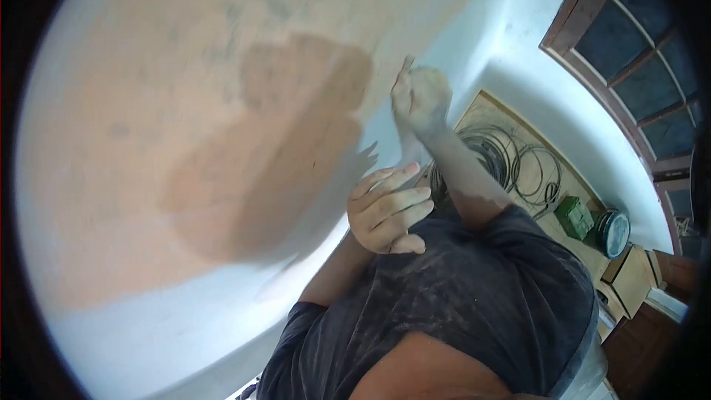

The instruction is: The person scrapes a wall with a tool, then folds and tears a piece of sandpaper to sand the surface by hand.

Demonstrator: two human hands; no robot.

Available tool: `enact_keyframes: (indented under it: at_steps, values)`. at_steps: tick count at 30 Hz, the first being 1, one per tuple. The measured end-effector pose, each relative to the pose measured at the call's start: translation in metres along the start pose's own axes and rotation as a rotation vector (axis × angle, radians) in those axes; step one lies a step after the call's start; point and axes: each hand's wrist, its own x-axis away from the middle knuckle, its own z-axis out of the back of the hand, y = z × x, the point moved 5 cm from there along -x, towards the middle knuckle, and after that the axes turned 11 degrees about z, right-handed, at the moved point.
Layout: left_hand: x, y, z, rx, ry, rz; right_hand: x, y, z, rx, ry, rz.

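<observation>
My left hand point(389, 211) is held in front of my chest, holding nothing. Its fingers are apart and loosely bent, pointing to the right. Farther out, my right hand point(426, 96) is closed in a fist, coated with pale dust. A thin edge sticks up at the fist's left side; I cannot make out whether it is a finger or something held. Beside both hands is a wall point(185, 59) with a large peach-brown patch, grey smudges and a whitish border. My shadow falls across that patch. Neither hand clearly touches the wall.
A coil of dark cable point(511, 159) lies beyond my right forearm. Near it stand a green box point(575, 216) and a dark tub with a pale lid point(615, 234). A wooden box point(629, 281) is at lower right. A wood-framed glazed panel point(629, 67) is set in the white wall.
</observation>
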Motion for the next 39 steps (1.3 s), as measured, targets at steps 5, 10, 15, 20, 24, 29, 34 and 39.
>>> enact_keyframes:
  at_steps: [5, 10, 15, 20, 24, 29, 34, 39]
  values:
    - [0.071, 0.052, 0.059, -0.37, 0.31, 0.034, 0.041, -0.069, -0.026, -0.354, 0.205, -0.085]
    - [0.14, 0.078, 0.106, -0.546, 0.526, 0.041, 0.063, -0.191, -0.034, -0.199, 0.036, 0.569]
    - [0.174, 0.097, 0.132, -0.551, 0.567, 0.129, -0.021, -0.257, -0.012, -0.167, 0.364, 0.944]
    - [0.176, 0.111, 0.16, -0.618, 0.663, -0.009, -0.095, -0.323, -0.007, -0.168, 0.484, 0.824]
    - [0.194, 0.119, 0.176, -0.679, 0.695, 0.102, -0.02, -0.302, -0.018, -0.105, 0.322, 0.679]
    - [0.216, 0.112, 0.172, -0.552, 0.774, 0.341, 0.005, -0.292, -0.022, -0.192, 0.255, 0.86]
    - [0.189, 0.103, 0.166, -0.429, 0.701, 0.268, -0.046, -0.296, 0.001, -0.189, 0.331, 0.794]
    - [0.164, 0.104, 0.153, -0.338, 0.53, 0.236, 0.027, -0.21, -0.017, -0.213, 0.22, 0.344]
